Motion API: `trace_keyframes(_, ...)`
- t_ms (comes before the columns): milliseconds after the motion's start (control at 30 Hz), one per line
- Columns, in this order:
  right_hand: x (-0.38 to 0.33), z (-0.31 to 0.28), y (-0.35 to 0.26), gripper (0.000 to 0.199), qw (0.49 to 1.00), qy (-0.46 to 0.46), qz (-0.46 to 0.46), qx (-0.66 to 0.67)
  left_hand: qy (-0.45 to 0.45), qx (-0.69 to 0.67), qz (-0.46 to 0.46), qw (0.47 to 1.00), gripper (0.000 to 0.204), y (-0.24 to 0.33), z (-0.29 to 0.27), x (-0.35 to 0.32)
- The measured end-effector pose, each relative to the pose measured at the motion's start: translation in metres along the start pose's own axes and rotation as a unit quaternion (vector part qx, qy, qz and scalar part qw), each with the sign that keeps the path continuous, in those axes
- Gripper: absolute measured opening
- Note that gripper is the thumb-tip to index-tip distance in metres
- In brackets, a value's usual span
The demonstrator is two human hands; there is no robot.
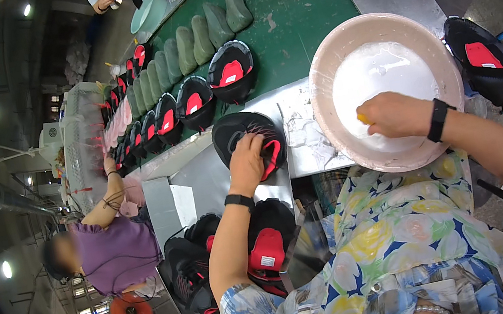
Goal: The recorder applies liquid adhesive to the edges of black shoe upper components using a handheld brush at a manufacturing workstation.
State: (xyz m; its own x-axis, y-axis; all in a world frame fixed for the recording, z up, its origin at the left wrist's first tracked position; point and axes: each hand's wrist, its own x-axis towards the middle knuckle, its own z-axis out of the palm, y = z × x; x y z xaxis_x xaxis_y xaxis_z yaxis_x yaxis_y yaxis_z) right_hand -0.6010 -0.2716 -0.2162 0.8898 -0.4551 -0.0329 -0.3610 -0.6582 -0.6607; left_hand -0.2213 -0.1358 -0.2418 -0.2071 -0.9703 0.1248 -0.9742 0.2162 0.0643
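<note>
My left hand [246,166] grips a black shoe upper [235,134] with red lining and pink-red lacing at its opening. The upper rests on a metal ledge, toe pointing away. Over the large pale pink basin [322,77], my right hand [396,115] is closed round a small yellow thing [364,118]. Most of that thing is hidden by the fingers, so its kind does not show. White liquid [378,71] lies in the basin, just below the right hand.
Black uppers with red insoles [195,105] line the green conveyor [286,9], beside a row of green shoe lasts [202,39]. More uppers [266,248] are heaped by my left forearm. Another upper [483,59] sits right of the basin. A co-worker in purple [117,251] reaches to the line.
</note>
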Motion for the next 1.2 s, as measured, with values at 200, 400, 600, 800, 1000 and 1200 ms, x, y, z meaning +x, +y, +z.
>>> trace_keyframes(200,-0.035,-0.052,0.008,0.016,0.974,0.224,0.027,-0.002,0.099,-0.115,-0.075,0.986,0.054,-0.023,-0.07,0.044)
trace_keyframes(400,-0.033,-0.089,0.007,0.019,0.916,0.373,-0.056,0.132,0.099,-0.615,-0.229,0.748,0.057,-0.082,-0.088,0.029)
trace_keyframes(600,-0.009,-0.119,-0.028,0.022,0.888,0.37,-0.191,0.195,0.121,-0.557,-0.134,0.81,0.057,-0.003,-0.064,0.073)
trace_keyframes(800,-0.038,-0.111,-0.013,0.028,0.903,0.415,-0.088,0.075,0.191,-0.494,-0.075,0.845,0.058,0.04,-0.056,0.069)
trace_keyframes(1000,-0.05,-0.082,-0.021,0.035,0.866,0.468,0.073,0.159,0.281,-0.412,-0.045,0.866,0.059,0.088,-0.038,0.085)
trace_keyframes(1200,-0.037,-0.048,-0.031,0.038,0.819,0.483,0.13,0.28,0.364,-0.325,-0.029,0.872,0.06,0.113,-0.03,0.102)
